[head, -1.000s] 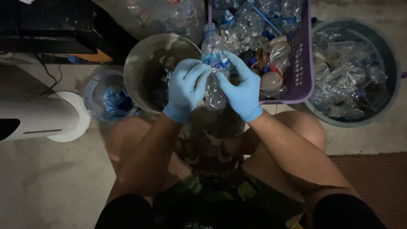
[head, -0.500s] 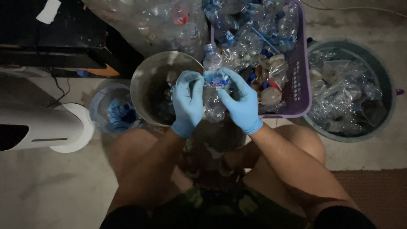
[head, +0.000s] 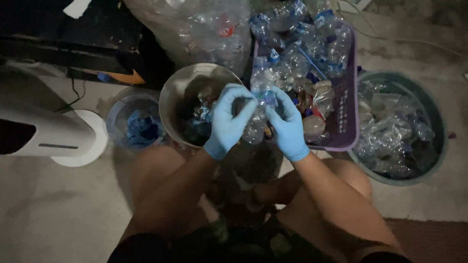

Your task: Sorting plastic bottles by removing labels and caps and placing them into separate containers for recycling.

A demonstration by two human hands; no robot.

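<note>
At the far left stands a white appliance [head: 48, 131] on a round base, and beside it a small clear tub [head: 134, 126] holds blue scraps. Next comes a round metal bucket [head: 170, 97] with crumpled bits in its dark bottom. Above its right rim the left hand [head: 226, 119], in a blue glove, curls around a clear plastic bottle [head: 257, 109] with a blue label, thumb and fingers pinching near the label. The right hand [head: 287, 124], also gloved, grips the same bottle from the other side, fingertips meeting the left's at the label. The bottle hangs upright between the bucket and a purple basket [head: 346, 112] heaped with more empty bottles. Behind sits a big clear bag [head: 195, 29] stuffed with bottles, and at the far right a grey-green tub [head: 434, 122] is filled with crushed clear plastic. The light is dim, so I cannot tell whether the label is partly torn. Judging from the grip, the thin bottle could buckle and slip from the smooth gloves, dropping onto the bare knees or the floor; a peeled strip could also fall outside the bucket, since the hands sit over its edge rather than its middle. The heaped basket looks ready to spill if nudged.
</note>
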